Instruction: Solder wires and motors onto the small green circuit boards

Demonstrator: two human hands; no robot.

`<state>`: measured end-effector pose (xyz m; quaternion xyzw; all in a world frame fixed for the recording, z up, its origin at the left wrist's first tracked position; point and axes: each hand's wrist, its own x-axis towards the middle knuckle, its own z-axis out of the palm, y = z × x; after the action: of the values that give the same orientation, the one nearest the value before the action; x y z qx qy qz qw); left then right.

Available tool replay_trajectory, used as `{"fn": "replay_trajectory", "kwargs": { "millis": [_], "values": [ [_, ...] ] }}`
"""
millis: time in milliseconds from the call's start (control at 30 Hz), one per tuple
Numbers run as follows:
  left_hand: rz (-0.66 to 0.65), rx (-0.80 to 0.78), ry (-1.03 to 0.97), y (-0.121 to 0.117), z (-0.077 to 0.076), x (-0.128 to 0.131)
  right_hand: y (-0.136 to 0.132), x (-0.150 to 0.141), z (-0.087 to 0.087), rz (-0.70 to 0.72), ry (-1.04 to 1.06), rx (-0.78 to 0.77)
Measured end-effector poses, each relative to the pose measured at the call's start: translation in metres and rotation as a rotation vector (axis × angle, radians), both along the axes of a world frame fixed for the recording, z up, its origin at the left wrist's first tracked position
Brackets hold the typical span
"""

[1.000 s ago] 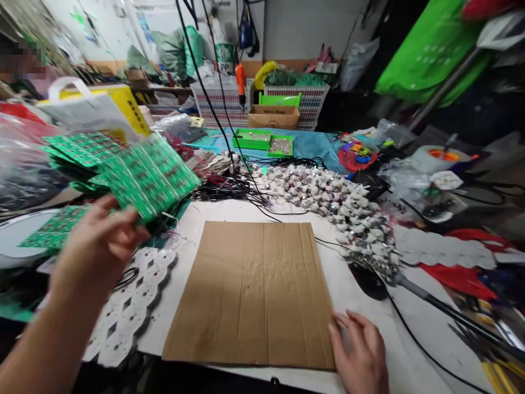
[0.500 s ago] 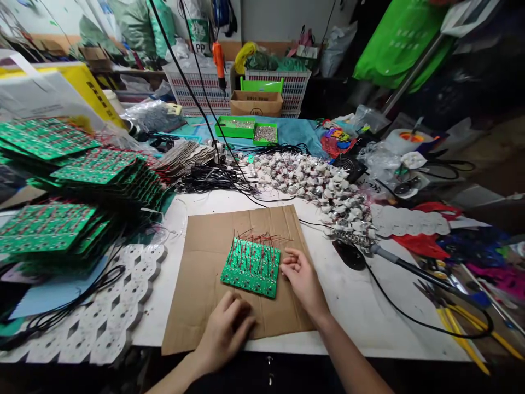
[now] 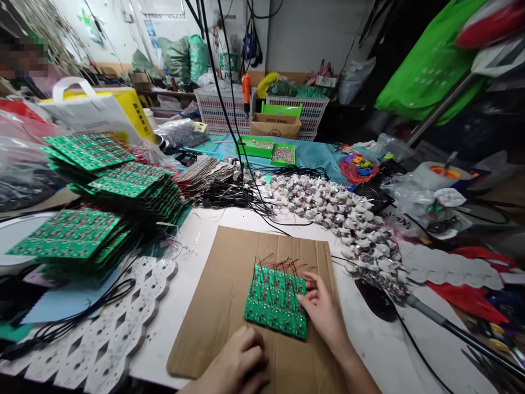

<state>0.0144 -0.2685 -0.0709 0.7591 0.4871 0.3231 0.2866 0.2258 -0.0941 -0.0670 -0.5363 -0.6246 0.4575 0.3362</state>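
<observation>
A green circuit board (image 3: 275, 300) with several red wires standing up from it lies on a brown cardboard sheet (image 3: 229, 295) at the near edge of the table. My right hand (image 3: 324, 311) touches the board's right edge, its fingers curled against it. My left hand (image 3: 241, 361) rests on the cardboard just in front of the board, fingers curled under, nothing visible in them.
Stacks of green circuit boards (image 3: 118, 183) fill the left side. A heap of small white parts (image 3: 340, 208) lies beyond the cardboard to the right, with black cables (image 3: 229, 194) behind. White perforated panels (image 3: 118, 317) lie at left. Green trays (image 3: 270, 150) sit farther back.
A second ago the cardboard was bare and my left hand reached toward the stacks at left. Now a wired board lies on it, with both hands beside it.
</observation>
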Motion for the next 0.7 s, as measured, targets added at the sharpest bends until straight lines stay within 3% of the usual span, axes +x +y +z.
{"fn": "replay_trajectory", "kwargs": {
  "millis": [100,200,267,333,400,467,533,700],
  "values": [
    [-0.007,-0.003,-0.041,0.004,-0.003,0.001,0.000,0.009,-0.002,0.013,0.020,-0.002],
    [0.116,-0.118,-0.023,0.042,0.026,-0.025,-0.003,0.011,-0.006,0.025,0.033,0.000],
    [0.271,-0.090,0.096,0.094,0.056,-0.056,-0.004,0.010,-0.006,0.024,0.035,0.002],
    [0.429,-0.019,0.295,0.160,0.082,-0.088,-0.005,0.007,-0.004,0.015,0.031,0.007],
    [0.583,0.021,0.527,0.226,0.097,-0.112,-0.007,0.006,0.002,-0.003,0.016,0.029],
    [0.603,0.052,0.577,0.278,0.102,-0.129,-0.009,0.008,0.012,-0.033,-0.015,0.078],
    [0.566,0.067,0.631,0.310,0.101,-0.141,-0.013,0.018,0.020,-0.073,-0.053,0.138],
    [0.445,0.029,0.784,0.335,0.097,-0.171,-0.029,0.068,0.023,-0.197,-0.138,0.161]
  ]
}}
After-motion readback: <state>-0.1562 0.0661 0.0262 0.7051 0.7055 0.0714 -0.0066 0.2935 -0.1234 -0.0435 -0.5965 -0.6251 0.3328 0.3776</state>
